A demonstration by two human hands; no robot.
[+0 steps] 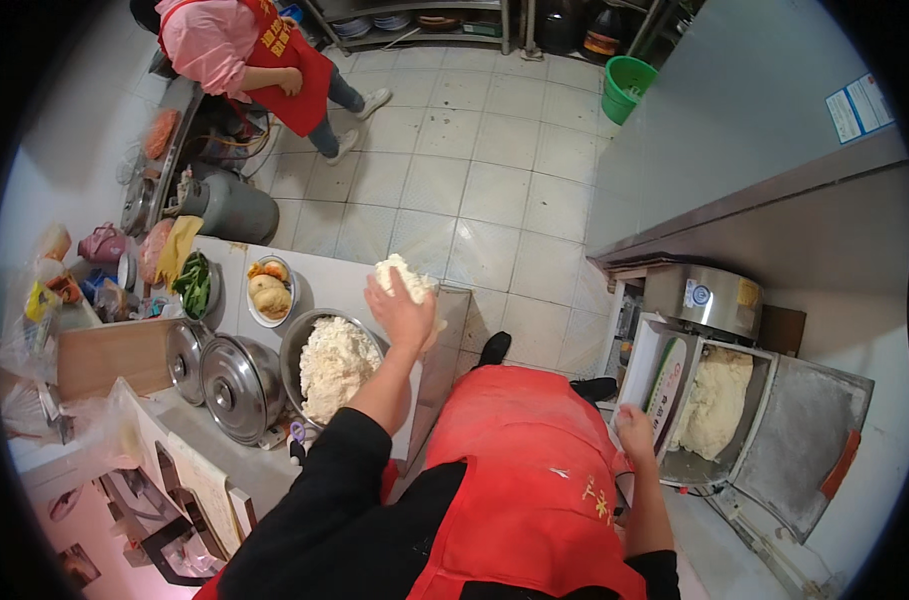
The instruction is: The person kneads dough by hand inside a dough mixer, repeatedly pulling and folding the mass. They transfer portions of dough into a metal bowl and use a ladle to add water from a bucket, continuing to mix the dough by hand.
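My left hand (403,311) grips a lump of pale, crumbly dough (400,274) above the end of the white counter. Just beside that hand is a steel basin (290,375), heaped with loose, crumbly dough (338,367). My right hand (635,431) is curled beside the near wall of a dough mixer (694,405), and no object shows in it. Whether it touches the machine cannot be made out. The mixer's lid (799,435) is swung back, and a large mass of dough (717,401) lies inside.
Steel pot lids (233,386), a bowl of buns (270,292) and a bowl of green leaves (194,285) crowd the counter (233,259). A co-worker in a red apron (297,82) stands beyond a gas cylinder (237,206). A tall metal cabinet (724,127) borders the right.
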